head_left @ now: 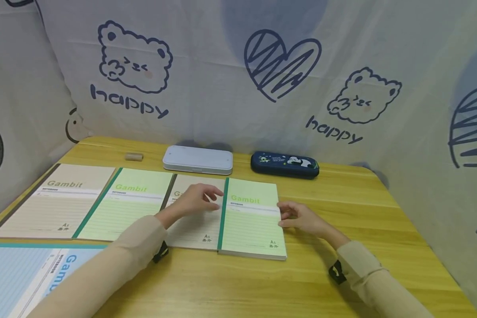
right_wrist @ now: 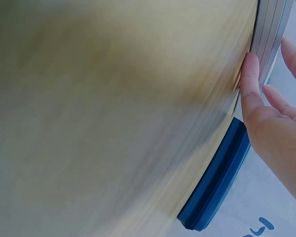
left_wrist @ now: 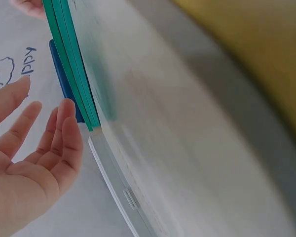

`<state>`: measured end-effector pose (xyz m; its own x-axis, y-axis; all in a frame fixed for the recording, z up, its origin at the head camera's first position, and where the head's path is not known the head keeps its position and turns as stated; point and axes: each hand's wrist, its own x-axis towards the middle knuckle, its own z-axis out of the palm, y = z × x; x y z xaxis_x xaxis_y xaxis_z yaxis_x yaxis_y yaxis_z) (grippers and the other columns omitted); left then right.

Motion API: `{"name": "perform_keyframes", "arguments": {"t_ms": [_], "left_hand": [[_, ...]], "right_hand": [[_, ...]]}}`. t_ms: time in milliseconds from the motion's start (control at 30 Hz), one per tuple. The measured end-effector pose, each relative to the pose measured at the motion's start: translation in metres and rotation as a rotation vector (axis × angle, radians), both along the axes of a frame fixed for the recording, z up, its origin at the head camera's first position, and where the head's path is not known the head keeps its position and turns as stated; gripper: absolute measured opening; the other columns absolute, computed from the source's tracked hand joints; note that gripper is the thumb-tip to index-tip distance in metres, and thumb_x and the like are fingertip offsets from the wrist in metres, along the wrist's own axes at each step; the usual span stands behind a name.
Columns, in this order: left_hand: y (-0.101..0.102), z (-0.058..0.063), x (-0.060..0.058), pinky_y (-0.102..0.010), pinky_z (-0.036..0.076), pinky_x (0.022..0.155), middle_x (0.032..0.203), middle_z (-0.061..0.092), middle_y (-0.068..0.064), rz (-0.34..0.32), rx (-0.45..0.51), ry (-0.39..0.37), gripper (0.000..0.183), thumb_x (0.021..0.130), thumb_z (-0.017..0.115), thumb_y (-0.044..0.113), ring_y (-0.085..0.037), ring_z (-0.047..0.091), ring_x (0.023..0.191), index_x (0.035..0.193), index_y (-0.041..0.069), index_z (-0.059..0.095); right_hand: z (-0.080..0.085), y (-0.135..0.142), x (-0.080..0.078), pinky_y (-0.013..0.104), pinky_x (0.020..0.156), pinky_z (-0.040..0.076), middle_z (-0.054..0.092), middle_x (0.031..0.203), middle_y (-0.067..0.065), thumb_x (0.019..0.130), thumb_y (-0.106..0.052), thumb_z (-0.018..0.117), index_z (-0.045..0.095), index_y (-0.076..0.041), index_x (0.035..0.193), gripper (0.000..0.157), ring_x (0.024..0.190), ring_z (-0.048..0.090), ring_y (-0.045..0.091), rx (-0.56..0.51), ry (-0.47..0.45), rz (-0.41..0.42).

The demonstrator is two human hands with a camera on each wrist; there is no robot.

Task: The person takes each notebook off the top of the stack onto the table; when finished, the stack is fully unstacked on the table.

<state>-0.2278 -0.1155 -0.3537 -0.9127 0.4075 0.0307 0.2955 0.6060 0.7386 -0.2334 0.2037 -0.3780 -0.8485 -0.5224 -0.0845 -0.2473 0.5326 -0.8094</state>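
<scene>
A stack of green-covered notebooks (head_left: pixel 254 221) with dark green spines lies at the right end of a row on the table. My right hand (head_left: pixel 302 218) touches its right edge with the fingertips, and in the right wrist view a finger (right_wrist: pixel 250 74) lies along the page edges. My left hand (head_left: pixel 194 201) hovers over the brown notebook (head_left: pixel 194 229) just left of that stack, fingers loosely bent and holding nothing. In the left wrist view several green spines (left_wrist: pixel 71 69) show one above another, beside the left fingertips.
Further left lie another green notebook (head_left: pixel 123 212) and a brown one (head_left: pixel 55 207). A blue notebook (head_left: pixel 20 274) is at the front left. Behind the row are a small tan cylinder (head_left: pixel 134 157), a white case (head_left: pixel 198 160) and a dark blue panda case (head_left: pixel 285 165), before a printed curtain (head_left: pixel 206 88).
</scene>
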Motion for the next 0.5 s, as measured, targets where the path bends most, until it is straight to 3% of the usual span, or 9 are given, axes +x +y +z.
{"name": "perform_keyframes", "arguments": {"t_ms": [200, 500], "left_hand": [[0.01, -0.001, -0.002, -0.034, 0.047, 0.072, 0.102, 0.059, -0.016, -0.002, -0.041, 0.014, 0.044, 0.075, 0.071, 0.012, -0.026, 0.059, 0.085, 0.117, 0.003, 0.057], [0.017, -0.006, -0.004, -0.031, 0.045, 0.07, 0.105, 0.056, -0.014, 0.02, -0.115, -0.055, 0.054, 0.073, 0.075, 0.021, -0.02, 0.056, 0.082, 0.121, 0.009, 0.055]], "right_hand": [[0.001, -0.001, 0.0, 0.032, 0.082, 0.042, 0.051, 0.115, 0.025, 0.081, -0.007, 0.064, 0.039, 0.014, 0.125, 0.055, 0.096, 0.053, 0.029, 0.002, -0.01, -0.013], [0.001, -0.001, 0.0, 0.032, 0.082, 0.043, 0.051, 0.114, 0.026, 0.081, -0.005, 0.064, 0.038, 0.016, 0.124, 0.055, 0.096, 0.053, 0.03, -0.002, -0.001, -0.001]]}}
